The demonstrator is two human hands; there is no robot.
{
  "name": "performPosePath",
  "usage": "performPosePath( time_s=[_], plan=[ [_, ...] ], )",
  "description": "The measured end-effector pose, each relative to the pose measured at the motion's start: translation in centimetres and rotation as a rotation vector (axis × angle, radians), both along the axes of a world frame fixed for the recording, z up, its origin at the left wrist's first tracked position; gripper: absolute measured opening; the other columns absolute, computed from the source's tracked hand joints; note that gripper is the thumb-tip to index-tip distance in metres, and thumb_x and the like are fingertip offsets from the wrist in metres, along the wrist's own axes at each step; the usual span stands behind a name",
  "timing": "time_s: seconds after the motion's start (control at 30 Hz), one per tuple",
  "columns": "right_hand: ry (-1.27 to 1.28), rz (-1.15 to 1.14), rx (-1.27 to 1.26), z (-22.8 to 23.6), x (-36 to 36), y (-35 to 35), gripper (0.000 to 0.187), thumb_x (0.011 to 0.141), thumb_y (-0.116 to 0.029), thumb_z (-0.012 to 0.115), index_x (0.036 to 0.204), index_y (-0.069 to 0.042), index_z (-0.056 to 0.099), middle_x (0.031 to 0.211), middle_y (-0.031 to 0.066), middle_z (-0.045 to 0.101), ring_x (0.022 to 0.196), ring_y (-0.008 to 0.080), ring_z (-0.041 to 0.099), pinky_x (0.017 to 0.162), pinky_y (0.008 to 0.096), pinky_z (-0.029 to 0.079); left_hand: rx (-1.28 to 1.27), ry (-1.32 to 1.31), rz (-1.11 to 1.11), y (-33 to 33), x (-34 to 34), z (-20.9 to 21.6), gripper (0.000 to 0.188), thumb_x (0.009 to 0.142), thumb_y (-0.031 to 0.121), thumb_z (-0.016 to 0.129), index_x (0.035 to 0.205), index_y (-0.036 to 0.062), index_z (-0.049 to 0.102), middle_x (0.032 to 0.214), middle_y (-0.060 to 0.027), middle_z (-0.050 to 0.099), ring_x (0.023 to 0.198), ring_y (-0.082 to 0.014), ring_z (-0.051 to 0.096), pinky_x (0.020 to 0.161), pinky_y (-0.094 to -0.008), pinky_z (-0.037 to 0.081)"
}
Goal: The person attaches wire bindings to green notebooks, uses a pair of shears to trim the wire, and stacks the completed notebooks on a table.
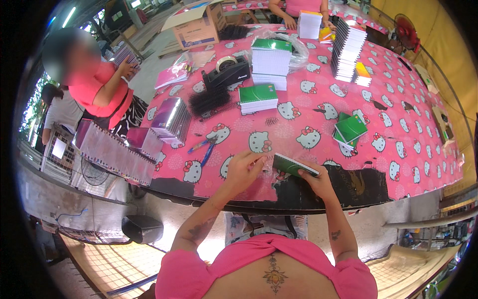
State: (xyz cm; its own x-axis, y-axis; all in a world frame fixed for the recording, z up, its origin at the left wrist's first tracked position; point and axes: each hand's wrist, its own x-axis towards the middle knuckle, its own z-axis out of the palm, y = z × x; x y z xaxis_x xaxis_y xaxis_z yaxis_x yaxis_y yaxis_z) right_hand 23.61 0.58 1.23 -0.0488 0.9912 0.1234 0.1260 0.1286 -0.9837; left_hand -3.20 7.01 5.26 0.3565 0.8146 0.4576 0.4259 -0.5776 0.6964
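Note:
My right hand point(318, 180) grips a small green notebook point(295, 166) at its right end, tilted above the near edge of the table. Close to the notebook's left end is my left hand point(246, 172), its thumb and fingers drawn together in a pinch; whatever is between them is too small to make out. Left of that hand lie blue-handled pliers point(207, 153) on the pink patterned tablecloth point(308, 137). Beyond, black binding coils point(211, 102) lie in a heap. A stack of green notebooks point(258, 98) stands ahead, and several bound green ones point(350, 128) lie at right.
A black tape dispenser point(226, 74), a taller green-topped stack point(270, 62), a coil-bound stack point(347, 52) and a cardboard box point(194, 27) stand farther back. Purple notebooks point(172, 119) line the left edge. One person point(102, 89) stands at left, another point(303, 7) across the table.

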Motion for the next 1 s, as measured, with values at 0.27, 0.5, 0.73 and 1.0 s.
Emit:
performPosePath(
  time_s=[0.27,0.5,0.73,1.0],
  plan=[
    [-0.033,0.037,0.050,0.1,0.3,-0.1,0.032,0.093,-0.005,0.067,0.125,-0.002,0.067,0.112,0.0082,0.073,0.102,0.0126,0.063,0.092,0.0276,0.048,0.079,0.092,-0.171,2.5,-0.3,1.5,0.023,0.087,0.010,0.072,0.109,0.0074,0.069,0.086,-0.0116,0.065,0.073,-0.0290,0.063,0.063,-0.0375,0.049],
    [-0.108,0.087,0.040,1.3,0.0,-0.7,0.031,0.091,-0.004,0.068,0.123,-0.001,0.068,0.111,0.0105,0.073,0.100,0.0143,0.064,0.091,0.0290,0.048,-0.015,0.128,-0.417,2.4,0.0,2.4,0.023,0.090,0.024,0.068,0.108,0.0100,0.064,0.100,-0.0114,0.058,0.089,-0.0326,0.062,0.074,-0.0437,0.048],
    [-0.078,0.006,-0.021,2.5,-1.0,-1.7,0.033,0.091,-0.005,0.069,0.123,-0.001,0.068,0.101,0.0065,0.072,0.092,0.0115,0.063,0.083,0.0267,0.050,0.217,0.462,-0.359,1.8,1.3,3.4,0.036,0.092,0.038,0.064,0.115,0.0102,0.063,0.119,-0.0126,0.058,0.114,-0.0341,0.057,0.099,-0.0553,0.041],
    [0.163,-0.160,-0.054,3.7,-3.7,-2.0,0.029,0.091,-0.011,0.071,0.118,0.000,0.071,0.090,-0.0003,0.065,0.077,0.0080,0.056,0.066,0.0240,0.046,0.434,0.581,0.029,-4.6,1.6,-2.4,0.082,0.092,0.058,0.054,0.150,0.0014,0.038,0.156,-0.0186,0.037,0.147,-0.0359,0.031,0.109,-0.0706,0.022]
  ],
)
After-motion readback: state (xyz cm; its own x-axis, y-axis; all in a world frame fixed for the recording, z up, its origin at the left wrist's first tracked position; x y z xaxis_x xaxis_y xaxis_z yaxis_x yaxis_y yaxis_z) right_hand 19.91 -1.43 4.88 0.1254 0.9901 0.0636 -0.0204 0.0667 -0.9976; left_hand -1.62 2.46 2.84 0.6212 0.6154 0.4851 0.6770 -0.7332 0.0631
